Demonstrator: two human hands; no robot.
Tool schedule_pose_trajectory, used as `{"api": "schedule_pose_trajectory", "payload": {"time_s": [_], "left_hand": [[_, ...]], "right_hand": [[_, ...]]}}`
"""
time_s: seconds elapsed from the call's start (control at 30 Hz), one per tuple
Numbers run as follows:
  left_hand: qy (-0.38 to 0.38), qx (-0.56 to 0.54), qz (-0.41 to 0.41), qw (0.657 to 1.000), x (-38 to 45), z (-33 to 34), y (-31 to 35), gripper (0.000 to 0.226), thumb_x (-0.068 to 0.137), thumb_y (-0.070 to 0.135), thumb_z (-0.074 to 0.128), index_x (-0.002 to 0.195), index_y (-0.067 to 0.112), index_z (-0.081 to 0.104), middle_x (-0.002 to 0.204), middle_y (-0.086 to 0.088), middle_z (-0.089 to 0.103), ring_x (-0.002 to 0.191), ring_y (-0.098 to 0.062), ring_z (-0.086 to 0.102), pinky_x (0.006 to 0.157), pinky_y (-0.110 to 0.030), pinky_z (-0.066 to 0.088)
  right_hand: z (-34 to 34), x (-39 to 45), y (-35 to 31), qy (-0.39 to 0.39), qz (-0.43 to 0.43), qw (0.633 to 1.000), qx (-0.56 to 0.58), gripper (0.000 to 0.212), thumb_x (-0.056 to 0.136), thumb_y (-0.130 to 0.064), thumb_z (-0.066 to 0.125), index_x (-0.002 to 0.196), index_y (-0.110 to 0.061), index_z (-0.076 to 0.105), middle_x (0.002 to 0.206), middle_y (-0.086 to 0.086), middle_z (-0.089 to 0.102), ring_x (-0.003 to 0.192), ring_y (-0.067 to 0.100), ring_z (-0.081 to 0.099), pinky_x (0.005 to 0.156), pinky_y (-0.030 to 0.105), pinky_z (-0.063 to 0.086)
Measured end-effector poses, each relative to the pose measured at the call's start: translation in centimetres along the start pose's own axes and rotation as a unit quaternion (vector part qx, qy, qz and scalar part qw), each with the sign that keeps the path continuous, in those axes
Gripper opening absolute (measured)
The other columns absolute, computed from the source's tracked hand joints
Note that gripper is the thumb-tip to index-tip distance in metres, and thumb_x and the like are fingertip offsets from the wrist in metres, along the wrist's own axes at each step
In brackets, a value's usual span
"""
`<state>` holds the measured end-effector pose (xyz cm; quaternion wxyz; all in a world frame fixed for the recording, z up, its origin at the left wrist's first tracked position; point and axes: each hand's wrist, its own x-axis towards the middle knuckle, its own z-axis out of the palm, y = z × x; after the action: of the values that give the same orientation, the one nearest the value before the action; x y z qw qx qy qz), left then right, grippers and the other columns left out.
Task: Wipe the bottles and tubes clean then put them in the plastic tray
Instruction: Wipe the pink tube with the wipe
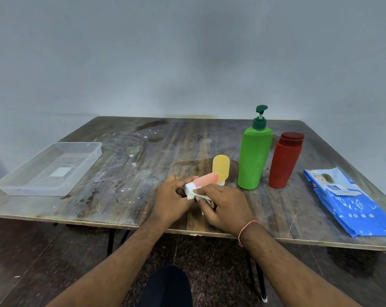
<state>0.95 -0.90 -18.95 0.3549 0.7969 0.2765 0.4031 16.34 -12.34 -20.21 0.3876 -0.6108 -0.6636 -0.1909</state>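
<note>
The left hand has its fingers curled round the cap end of the pink tube, held above the worktop; the right hand pinches a wipe against it. Best to turn the tube slowly inside the wipe — working outward from the fingers — before carrying it to the tray, well off to the left.

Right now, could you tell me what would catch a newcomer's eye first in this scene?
Probably the two hands at the table's near edge: the left hand holds a pink tube while the right hand rubs a white wipe on it. Behind stand a bright green pump bottle and a red bottle.
</note>
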Motion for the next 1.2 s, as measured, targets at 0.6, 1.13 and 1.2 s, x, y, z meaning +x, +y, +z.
{"api": "schedule_pose_trajectory", "payload": {"time_s": [0.6,1.13,1.2], "left_hand": [[-0.004,-0.009,-0.005,1.000,-0.01,0.07,-0.12,0.052,0.069,0.024,0.085,0.116,0.046,0.078,0.080,0.008,0.062,0.069,-0.007,0.059,0.063,-0.020,0.049],[-0.021,-0.016,-0.002,1.000,-0.33,0.13,0.19,0.053,0.076,0.019,0.090,0.123,0.040,0.077,0.085,0.011,0.067,0.076,-0.004,0.064,0.069,-0.015,0.050],[-0.026,0.031,0.024,0.999,-0.54,0.23,0.55,0.037,0.079,0.026,0.090,0.113,0.036,0.081,0.076,0.016,0.062,0.073,-0.003,0.060,0.063,-0.011,0.043]], "right_hand": [[-0.06,0.00,-0.07,0.020,-0.004,1.000,-0.007,0.016,0.093,-0.029,0.072,0.109,-0.027,0.075,0.099,-0.012,0.077,0.082,0.014,0.071,0.061,0.031,0.052],[-0.15,0.22,0.20,0.044,0.025,0.999,-0.016,0.018,0.095,-0.030,0.072,0.113,-0.028,0.076,0.105,-0.013,0.077,0.082,0.012,0.070,0.063,0.031,0.054],[-0.06,0.27,0.47,0.054,0.044,0.997,-0.015,0.020,0.095,-0.029,0.072,0.115,-0.028,0.075,0.111,-0.014,0.077,0.082,0.013,0.072,0.064,0.030,0.054]]}}
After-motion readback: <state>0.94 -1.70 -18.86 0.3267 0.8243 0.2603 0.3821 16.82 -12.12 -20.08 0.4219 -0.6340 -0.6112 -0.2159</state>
